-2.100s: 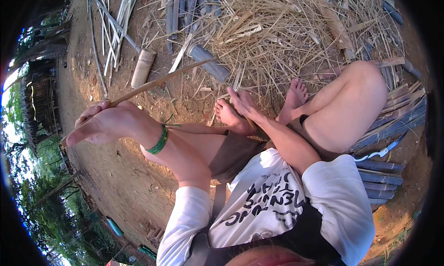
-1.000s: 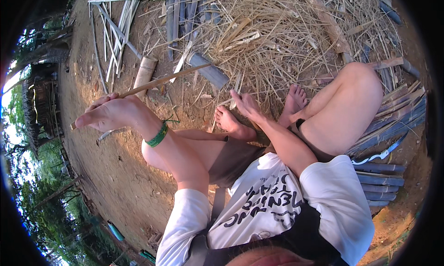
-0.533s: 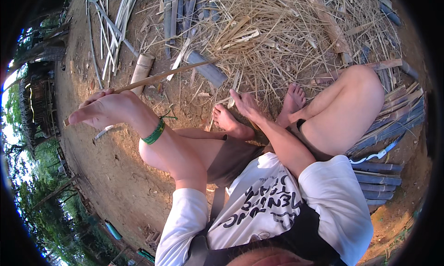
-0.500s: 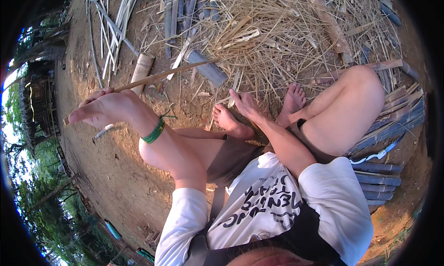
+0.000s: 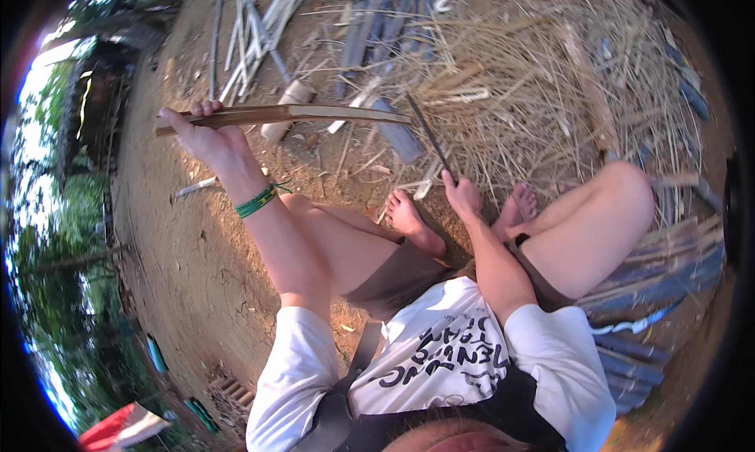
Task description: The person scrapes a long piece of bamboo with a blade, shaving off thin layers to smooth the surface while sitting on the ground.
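My left hand (image 5: 214,144), with a green woven band on its wrist, is raised at the left and closed around one end of a long split bamboo strip (image 5: 314,112). The strip lies roughly level across the view, its far end pointing right and paler along part of its length. My right hand (image 5: 462,196), in front of my bare feet, is closed on the handle of a knife (image 5: 427,134). The knife's thin dark blade slants up and left, its tip close to the strip's right end; I cannot tell whether they touch.
Bamboo shavings (image 5: 503,82) cover the ground ahead. A short pale bamboo section (image 5: 289,106) and a grey bamboo piece (image 5: 399,134) lie beneath the strip. Pale strips (image 5: 255,39) are stacked at the far left. Split bamboo (image 5: 653,271) lies beside my right knee.
The bamboo strip has swung from slanting to nearly level and shows its broader side. My right hand has risen slightly, and the knife blade now shows clearly. My view has shifted left.
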### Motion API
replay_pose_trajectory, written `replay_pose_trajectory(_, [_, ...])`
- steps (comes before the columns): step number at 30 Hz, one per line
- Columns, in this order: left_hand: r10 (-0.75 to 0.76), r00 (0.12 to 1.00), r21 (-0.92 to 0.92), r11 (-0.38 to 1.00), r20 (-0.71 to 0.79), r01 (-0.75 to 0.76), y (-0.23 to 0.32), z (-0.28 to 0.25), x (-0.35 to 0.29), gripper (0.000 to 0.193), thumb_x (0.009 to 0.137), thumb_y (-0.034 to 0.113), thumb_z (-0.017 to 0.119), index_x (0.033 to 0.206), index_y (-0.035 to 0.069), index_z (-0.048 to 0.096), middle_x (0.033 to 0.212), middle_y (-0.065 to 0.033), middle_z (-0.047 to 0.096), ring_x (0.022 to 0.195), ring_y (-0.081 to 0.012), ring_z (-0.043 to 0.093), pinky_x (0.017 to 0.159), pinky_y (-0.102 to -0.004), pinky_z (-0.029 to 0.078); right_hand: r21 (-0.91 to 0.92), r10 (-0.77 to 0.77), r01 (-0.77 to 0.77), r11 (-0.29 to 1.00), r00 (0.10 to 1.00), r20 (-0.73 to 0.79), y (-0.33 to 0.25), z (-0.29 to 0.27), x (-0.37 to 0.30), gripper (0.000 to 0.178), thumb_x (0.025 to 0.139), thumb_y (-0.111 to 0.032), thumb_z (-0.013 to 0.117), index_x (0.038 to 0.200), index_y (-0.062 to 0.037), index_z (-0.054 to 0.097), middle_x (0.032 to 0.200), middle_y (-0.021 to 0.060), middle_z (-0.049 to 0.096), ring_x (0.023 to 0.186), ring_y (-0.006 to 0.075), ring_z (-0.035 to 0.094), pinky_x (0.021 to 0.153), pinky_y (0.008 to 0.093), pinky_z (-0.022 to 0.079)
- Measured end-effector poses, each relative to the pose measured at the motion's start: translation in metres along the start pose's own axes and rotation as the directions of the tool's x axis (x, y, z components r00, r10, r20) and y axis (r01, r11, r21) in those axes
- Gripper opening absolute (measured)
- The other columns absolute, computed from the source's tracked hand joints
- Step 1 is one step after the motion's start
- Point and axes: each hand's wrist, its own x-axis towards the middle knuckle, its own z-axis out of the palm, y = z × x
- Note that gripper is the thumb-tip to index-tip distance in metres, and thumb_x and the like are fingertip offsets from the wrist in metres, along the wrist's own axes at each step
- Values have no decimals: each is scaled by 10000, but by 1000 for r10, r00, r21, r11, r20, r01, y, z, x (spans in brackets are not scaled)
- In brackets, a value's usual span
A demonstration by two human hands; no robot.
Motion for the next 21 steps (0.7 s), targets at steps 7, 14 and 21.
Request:
replay_pose_trajectory(7, [142, 989, -184, 974, 28, -135, 71, 2, -3, 475, 930, 570, 619, 819, 122, 506, 587, 22, 420, 531, -131, 412, 599, -324, 430, -181, -8, 8, 984, 1000, 2, 0, 2, -5, 623, 855, -557, 640, 1058, 28, 699, 1027, 297, 688, 1030, 436, 658, 907, 508, 500])
replay_pose_trajectory(14, [331, 655, -420, 907, 679, -23, 98, 27, -86, 830, 637, 915, 604, 808, 110, 498, 564, -10, 502, 531, -163, 493, 537, -345, 431, 752, -493, 112, 649, 816, 303, -143, -65, -56, 656, 968, -518, 578, 1338, 23, 564, 1192, 198, 675, 1087, 304, 663, 965, 409, 496])
replay_pose_trajectory(21, [327, -104, -343, 909, 939, -238, 47, 51, -145, 528, 883, 591, 567, 888, 64, 537, 823, -170, 705, 807, -381, 685, 826, -540, 536, 965, -652, 113, 236, 755, 71, -245, -187, -114, 374, 1016, -237, 542, 1292, 14, 577, 1174, 108, 672, 1052, 171, 672, 861, 321, 568])
